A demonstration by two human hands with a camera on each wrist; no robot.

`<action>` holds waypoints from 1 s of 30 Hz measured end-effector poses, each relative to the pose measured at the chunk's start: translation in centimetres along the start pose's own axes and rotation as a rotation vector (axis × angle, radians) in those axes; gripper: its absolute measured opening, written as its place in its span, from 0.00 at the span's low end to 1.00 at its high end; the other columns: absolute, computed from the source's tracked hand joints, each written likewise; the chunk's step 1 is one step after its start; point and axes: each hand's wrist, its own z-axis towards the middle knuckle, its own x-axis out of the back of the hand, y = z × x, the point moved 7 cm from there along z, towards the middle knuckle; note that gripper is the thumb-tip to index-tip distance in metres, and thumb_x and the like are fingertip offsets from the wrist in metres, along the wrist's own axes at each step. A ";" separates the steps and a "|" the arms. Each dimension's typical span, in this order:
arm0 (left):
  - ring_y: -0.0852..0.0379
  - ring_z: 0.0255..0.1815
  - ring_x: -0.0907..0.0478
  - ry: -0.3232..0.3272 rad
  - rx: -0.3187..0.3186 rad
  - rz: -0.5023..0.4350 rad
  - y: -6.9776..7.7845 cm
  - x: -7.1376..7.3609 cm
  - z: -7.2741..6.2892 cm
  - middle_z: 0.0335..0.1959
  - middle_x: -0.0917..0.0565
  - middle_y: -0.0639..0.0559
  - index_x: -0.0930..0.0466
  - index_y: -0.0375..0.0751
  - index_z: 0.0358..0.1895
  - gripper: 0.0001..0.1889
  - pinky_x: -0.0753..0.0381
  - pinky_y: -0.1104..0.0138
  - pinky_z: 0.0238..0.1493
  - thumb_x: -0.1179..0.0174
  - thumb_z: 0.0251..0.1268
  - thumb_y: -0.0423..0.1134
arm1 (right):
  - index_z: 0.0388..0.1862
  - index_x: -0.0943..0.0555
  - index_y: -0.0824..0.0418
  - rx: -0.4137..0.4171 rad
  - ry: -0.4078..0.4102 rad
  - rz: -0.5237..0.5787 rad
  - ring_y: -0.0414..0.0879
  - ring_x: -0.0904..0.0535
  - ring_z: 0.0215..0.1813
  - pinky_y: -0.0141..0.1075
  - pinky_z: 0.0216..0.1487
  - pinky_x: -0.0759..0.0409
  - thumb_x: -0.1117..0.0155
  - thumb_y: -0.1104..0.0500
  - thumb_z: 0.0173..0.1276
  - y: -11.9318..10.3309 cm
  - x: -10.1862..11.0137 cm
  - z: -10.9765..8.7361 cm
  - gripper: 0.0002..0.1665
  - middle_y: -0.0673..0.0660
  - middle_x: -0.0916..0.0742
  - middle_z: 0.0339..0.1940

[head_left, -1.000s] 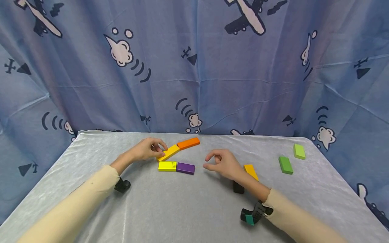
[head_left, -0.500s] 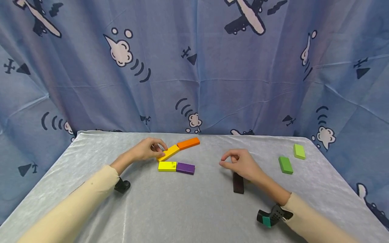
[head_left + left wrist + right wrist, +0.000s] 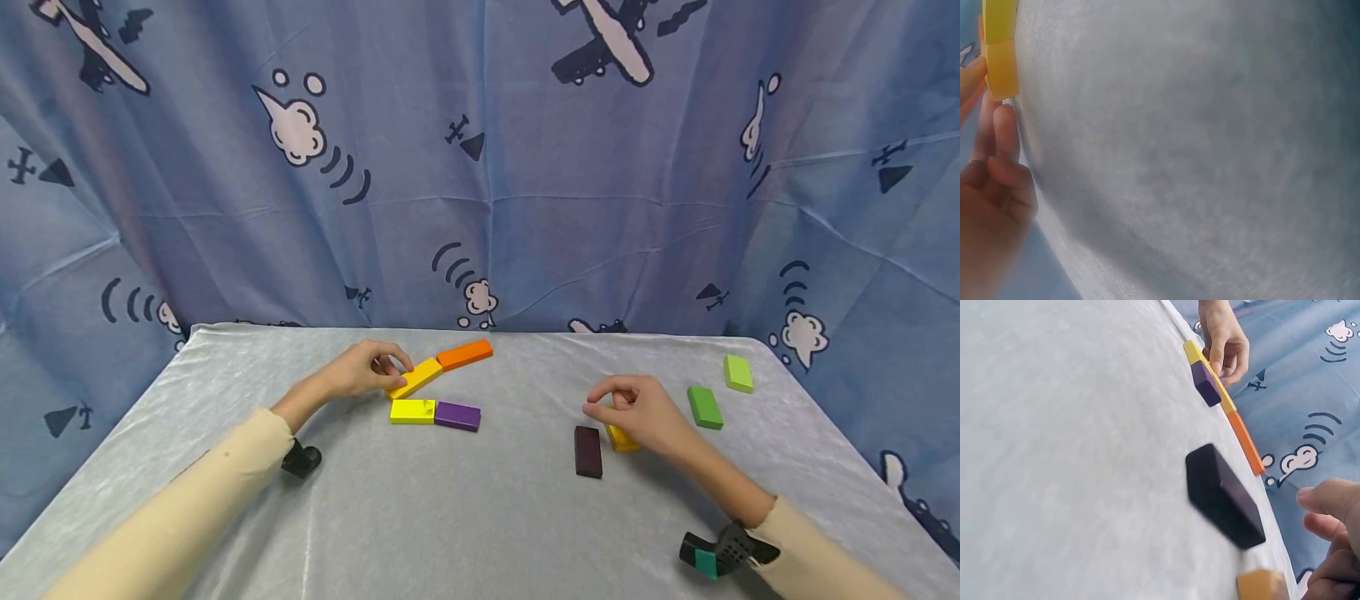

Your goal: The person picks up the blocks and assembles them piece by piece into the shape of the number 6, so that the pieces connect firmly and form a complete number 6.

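My left hand [image 3: 365, 368] pinches the near left end of an amber block [image 3: 422, 377], its thumb and finger at that end. The block lies flat, its far end meeting an orange block [image 3: 466, 355]. Just in front, a bright yellow block [image 3: 412, 412] and a purple block [image 3: 458, 417] lie end to end. My right hand [image 3: 643, 411] holds nothing; thumb and forefinger are bent with a gap between the tips. It hovers over a second amber block [image 3: 622, 440], partly hidden by it. A dark maroon block [image 3: 588, 452] lies just left of that, also in the right wrist view [image 3: 1222, 497].
Toward the right side of the grey cloth-covered table [image 3: 450, 517] lie a green block [image 3: 705, 407] and a light green block [image 3: 738, 374]. A blue curtain [image 3: 525, 267] with printed planes hangs behind the table's far edge.
My right hand has moved right, away from the purple block, passing over the maroon block to the second amber one. The maroon block is now fully uncovered. The left hand has stayed put.
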 end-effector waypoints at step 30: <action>0.53 0.35 0.21 0.004 0.010 0.002 0.1 0.0 0.0 0.35 0.15 0.50 0.15 0.38 0.51 0.10 0.21 0.60 0.39 0.33 0.68 0.30 | 0.64 0.24 0.68 -0.053 -0.091 0.081 0.36 0.44 0.17 0.32 0.17 0.41 0.18 0.60 0.57 1.9 0.6 -5.2 0.38 0.46 0.37 0.15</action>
